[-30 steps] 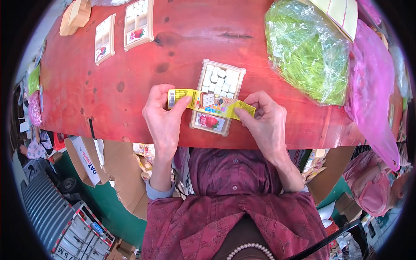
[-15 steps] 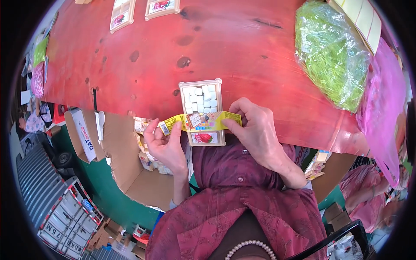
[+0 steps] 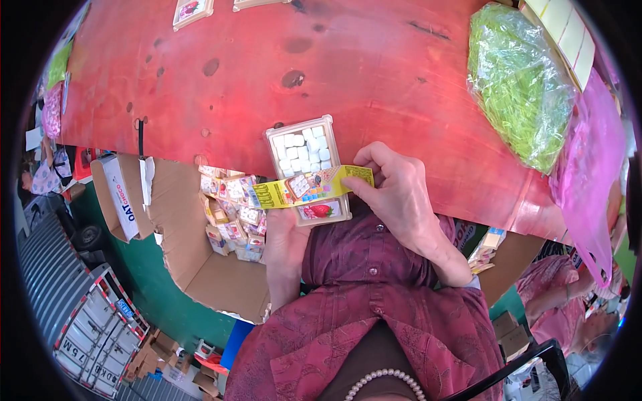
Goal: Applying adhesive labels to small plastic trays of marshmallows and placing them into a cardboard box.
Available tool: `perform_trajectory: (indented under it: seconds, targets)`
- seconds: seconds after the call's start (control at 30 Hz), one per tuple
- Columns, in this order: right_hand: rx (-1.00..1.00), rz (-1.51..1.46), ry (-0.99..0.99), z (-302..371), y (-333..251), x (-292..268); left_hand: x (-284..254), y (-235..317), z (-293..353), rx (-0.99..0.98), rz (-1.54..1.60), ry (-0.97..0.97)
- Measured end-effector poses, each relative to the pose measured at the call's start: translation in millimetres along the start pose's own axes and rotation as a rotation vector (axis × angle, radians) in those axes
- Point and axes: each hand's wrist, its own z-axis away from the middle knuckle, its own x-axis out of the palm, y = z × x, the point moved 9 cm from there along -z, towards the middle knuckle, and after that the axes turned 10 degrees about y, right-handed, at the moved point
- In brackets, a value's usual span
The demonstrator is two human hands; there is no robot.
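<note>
A shallow clear-lidded tray (image 3: pixel 322 162) of small white blocks, with a strawberry picture at its near end, lies tilted across the table's near edge. Over its lower part runs a yellow printed paper strip (image 3: pixel 274 194). My right hand (image 3: pixel 401 190) pinches the strip's right end between thumb and fingers. At the tray's near left corner, my left hand (image 3: pixel 286 237) reaches under the strip's left part; tray and strip hide its fingers, so its grip does not show.
An open cardboard box (image 3: pixel 214 281) at my left holds several small packed trays (image 3: pixel 231 230). On the red table (image 3: pixel 374 73), a clear bag of green shreds (image 3: pixel 518 93) lies far right, beside a pink plastic bag (image 3: pixel 585 180). Another tray (image 3: pixel 192 10) sits at the far edge.
My left hand has let go of the strip's left end and moved right, beneath the tray's near left corner. The tray has turned slightly. My right hand still holds the strip.
</note>
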Motion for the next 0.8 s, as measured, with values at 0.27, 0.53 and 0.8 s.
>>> perform_trajectory:
  seconds: [0.27,0.53,0.8]
  targets:
    - [0.088,-0.073,-0.041,2.9,6.7,1.5,-2.0,7.7,-6.9,0.133,-0.156,0.115]
    - [0.373,-0.877,-0.273,21.1,9.1,14.9,29.9,2.2,15.4,0.052,-0.102,-0.012]
    - [0.008,-0.440,0.150,22.8,-11.3,-37.2,51.2,12.5,10.1,0.246,-0.186,-0.028]
